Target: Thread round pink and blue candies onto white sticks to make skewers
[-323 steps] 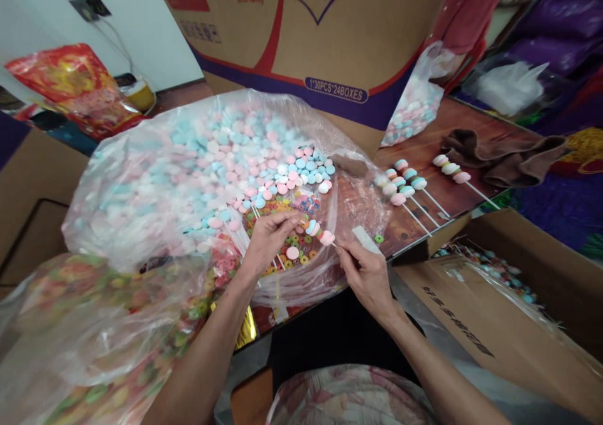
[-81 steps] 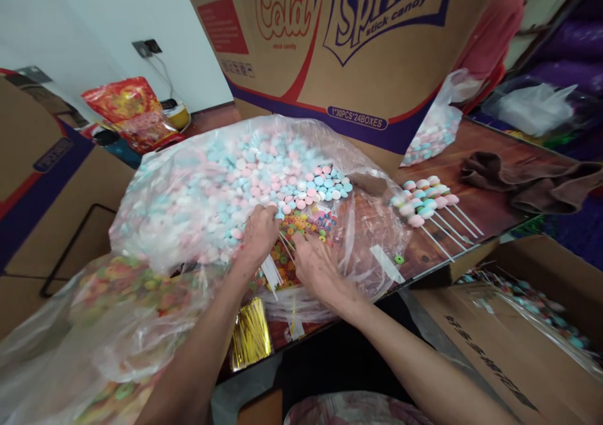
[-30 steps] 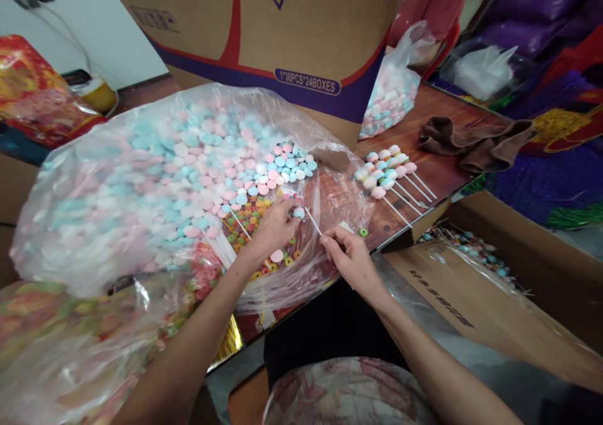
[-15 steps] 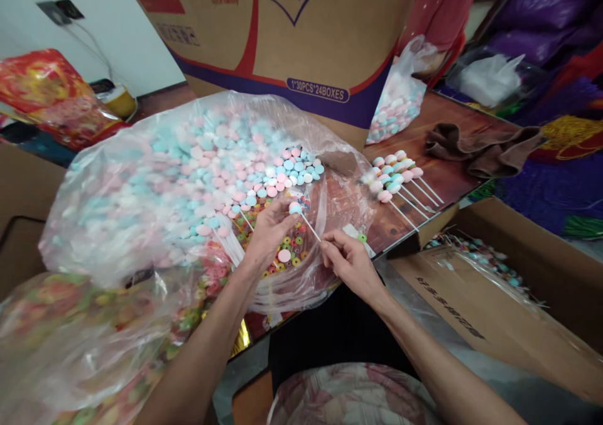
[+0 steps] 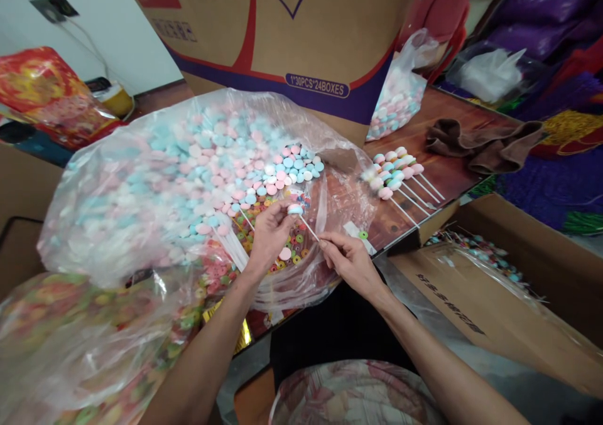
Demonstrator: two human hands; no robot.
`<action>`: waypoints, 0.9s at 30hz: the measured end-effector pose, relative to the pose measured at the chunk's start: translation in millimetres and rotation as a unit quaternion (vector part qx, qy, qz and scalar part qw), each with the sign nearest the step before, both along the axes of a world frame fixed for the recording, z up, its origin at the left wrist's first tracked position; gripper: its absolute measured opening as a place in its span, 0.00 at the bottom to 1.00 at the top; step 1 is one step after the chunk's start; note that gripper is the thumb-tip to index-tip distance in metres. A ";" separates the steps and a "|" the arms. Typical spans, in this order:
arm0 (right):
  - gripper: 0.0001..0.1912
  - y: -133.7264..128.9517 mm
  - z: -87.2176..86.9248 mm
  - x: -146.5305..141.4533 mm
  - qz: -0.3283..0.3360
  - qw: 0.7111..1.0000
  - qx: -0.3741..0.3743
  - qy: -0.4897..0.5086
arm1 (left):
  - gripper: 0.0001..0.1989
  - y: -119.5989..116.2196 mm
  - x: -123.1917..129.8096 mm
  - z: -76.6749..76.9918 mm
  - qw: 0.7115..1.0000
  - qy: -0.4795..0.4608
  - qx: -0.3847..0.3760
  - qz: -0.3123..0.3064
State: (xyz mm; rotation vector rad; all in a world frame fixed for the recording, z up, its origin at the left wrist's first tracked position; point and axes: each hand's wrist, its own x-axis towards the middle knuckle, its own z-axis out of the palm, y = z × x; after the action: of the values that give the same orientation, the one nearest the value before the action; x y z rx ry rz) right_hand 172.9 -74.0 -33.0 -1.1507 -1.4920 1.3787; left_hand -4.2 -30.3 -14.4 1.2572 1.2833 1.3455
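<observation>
My left hand (image 5: 272, 231) pinches a round pale-blue and white candy (image 5: 295, 209) between thumb and fingers. A thin white stick (image 5: 309, 227) runs from that candy to my right hand (image 5: 346, 258), whose fingertips are closed on its lower end. Under my hands, ring-shaped candies (image 5: 294, 243) in green, orange and red lie in clear plastic, with one pink candy (image 5: 285, 253) among them. Several white sticks (image 5: 232, 244) rest by my left wrist. Just behind, pink, blue and white candies (image 5: 282, 177) spill from a large clear bag (image 5: 155, 155).
Finished-looking candy skewers (image 5: 393, 172) lie in a row on the table's right side, near a brown cloth (image 5: 483, 144). Behind stands a big carton (image 5: 330, 42) and a smaller candy bag (image 5: 398, 102). An open box (image 5: 471, 293) with more skewers sits lower right. A person's red sleeve shows behind.
The candy at my left fingertips has tipped from showing its face to showing its layered edge. My right hand stays on the stick, slightly nearer. The view has shifted slightly.
</observation>
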 end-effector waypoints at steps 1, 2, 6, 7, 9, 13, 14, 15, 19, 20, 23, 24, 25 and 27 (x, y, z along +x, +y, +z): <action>0.15 0.1 0.5 -0.1 -0.001 1.000 -0.003 0.002 | 0.10 0.1 0.0 -1.0 1.000 0.000 -0.002 0.000; 0.15 0.1 1.1 -0.3 -0.004 1.000 -0.007 0.004 | 0.11 0.3 0.0 -2.0 1.000 -0.003 -0.003 0.003; 0.15 -0.1 3.0 -0.8 -0.010 1.000 -0.020 0.014 | 0.12 1.6 -0.6 -5.0 0.999 -0.029 -0.004 0.021; 0.15 -0.1 2.9 -0.8 -0.010 1.000 -0.019 0.014 | 0.13 2.1 -0.9 -5.6 0.999 -0.036 -0.006 0.023; 0.14 0.3 2.0 -0.5 -0.007 1.000 -0.015 0.013 | 0.14 3.1 -1.7 -6.9 0.999 -0.041 -0.014 0.022; 0.14 1.8 -0.5 0.1 -0.001 1.000 -0.009 0.008 | 0.16 4.4 -3.3 -10.9 0.999 -0.041 -0.021 0.016; 0.14 2.1 -0.7 0.0 -0.001 1.000 -0.006 0.008 | 0.17 4.4 -3.6 -11.9 0.999 -0.043 -0.025 0.013; 0.14 2.3 -0.7 -0.1 -0.002 1.000 -0.003 0.009 | 0.17 4.1 -3.9 -12.7 0.999 -0.045 -0.029 0.009; 0.14 2.0 -0.3 -0.7 -0.007 1.000 -0.003 0.007 | 0.19 1.3 -4.5 -14.0 0.997 -0.053 -0.051 -0.005; 0.14 1.8 -0.6 -0.7 -0.009 1.000 -0.007 0.006 | 0.19 0.7 -4.5 -13.9 0.997 -0.056 -0.055 -0.008; 0.13 2.4 -1.6 0.0 -0.014 1.000 -0.016 0.003 | 0.17 0.9 -4.5 -13.9 0.996 -0.064 -0.055 -0.015; 0.13 3.1 -1.3 0.1 -0.015 1.000 -0.016 0.002 | 0.17 1.5 -4.3 -13.9 0.997 -0.062 -0.051 -0.015; 0.12 3.8 0.0 -0.1 -0.014 1.000 -0.016 0.003 | 0.16 2.0 -4.0 -13.9 0.997 -0.056 -0.047 -0.014; 0.13 4.1 5.7 -1.3 -0.012 1.000 -0.016 0.003 | 0.14 0.5 -2.3 -13.1 0.999 -0.031 -0.038 -0.007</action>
State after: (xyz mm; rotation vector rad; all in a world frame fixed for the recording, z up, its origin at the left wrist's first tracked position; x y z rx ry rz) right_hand 171.6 -69.9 -27.3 -1.1807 -1.4515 1.3935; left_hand -6.5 -29.8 -27.5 1.1620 1.2682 1.3032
